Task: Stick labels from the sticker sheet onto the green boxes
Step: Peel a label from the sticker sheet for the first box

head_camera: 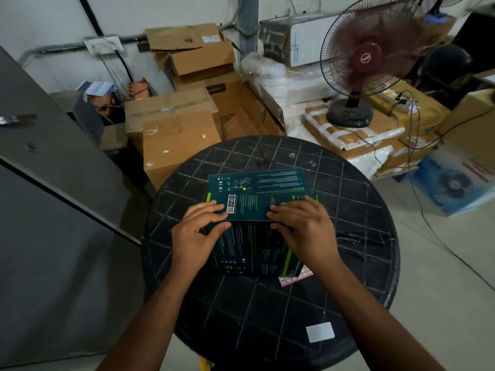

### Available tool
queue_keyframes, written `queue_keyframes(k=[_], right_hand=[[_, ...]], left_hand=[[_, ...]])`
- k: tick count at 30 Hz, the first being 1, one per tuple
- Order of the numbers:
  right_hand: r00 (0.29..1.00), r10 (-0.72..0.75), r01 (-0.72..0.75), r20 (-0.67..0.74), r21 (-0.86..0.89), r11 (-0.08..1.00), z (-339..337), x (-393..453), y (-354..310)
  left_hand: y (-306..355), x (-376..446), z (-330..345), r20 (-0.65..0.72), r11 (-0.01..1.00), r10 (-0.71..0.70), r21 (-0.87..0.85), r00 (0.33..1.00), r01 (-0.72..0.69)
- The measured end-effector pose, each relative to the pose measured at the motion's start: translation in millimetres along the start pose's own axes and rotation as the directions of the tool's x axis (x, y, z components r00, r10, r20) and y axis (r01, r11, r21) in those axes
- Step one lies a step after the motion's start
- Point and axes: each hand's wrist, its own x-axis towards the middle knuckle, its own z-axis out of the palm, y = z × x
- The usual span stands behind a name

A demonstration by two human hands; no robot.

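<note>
White slip: a small blank white rectangle lies flat on the near edge of my table, right of my right forearm and well apart from the boxes.
Table: round, black, with a grid of pale lines across its top; everything I work on sits on it.
Sticker sheet: a corner of a pink-and-white gridded sheet pokes out from under the near right corner of the near box; the rest is hidden beneath it.
Near green box: a dark green box stands in the middle of the table, its printed side facing me, between my two hands.
Left hand: my left hand grasps the box's upper left edge, thumb on the near face and fingers curled over onto the top.
Right hand: my right hand grips the upper right edge, fingers bent over onto the top beside the left hand's.
Top panel: the flat green face under my fingertips shows white print and a small label with a code near my left fingers; I cannot tell whether it belongs to the near box or to a second one behind.
Cartons: brown cardboard boxes are stacked beyond the table on the left.
Fan: a maroon pedestal fan stands on wrapped parcels at the far right.
</note>
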Motion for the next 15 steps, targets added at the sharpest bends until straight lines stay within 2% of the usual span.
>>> queue_keyframes(k=[2,4,8,10,13,15], right_hand=[[0.997,0.074,-0.075,-0.025,-0.04,0.996,-16.4,-5.5,14.7],[0.984,0.17,-0.17,-0.06,0.008,0.985,-29.6,-13.9,27.0],[0.974,0.214,-0.205,-0.08,0.109,0.973,-30.8,-19.6,33.4],[0.973,0.216,-0.202,-0.082,0.148,0.968,-29.3,-17.9,32.3],[0.978,0.203,-0.19,-0.056,0.18,0.965,-35.9,-21.7,34.6],[0.96,0.278,-0.256,-0.04,0.283,0.925,-41.1,-29.2,40.0]], left_hand=[[-1.4,-0.7,0.3,0.006,0.999,0.016,0.038,1.0,-0.017],[-1.4,-1.4,1.0,0.009,0.996,0.028,0.085,1.0,-0.028],[8.7,-1.1,9.7,0.001,0.972,0.075,0.221,0.997,-0.074],[17.4,1.9,20.1,0.06,0.953,0.127,0.268,0.99,-0.139],[35.2,7.1,43.1,0.211,0.946,0.156,0.249,0.965,-0.207],[42.4,9.3,53.5,0.256,0.949,0.159,0.228,0.953,-0.219]])
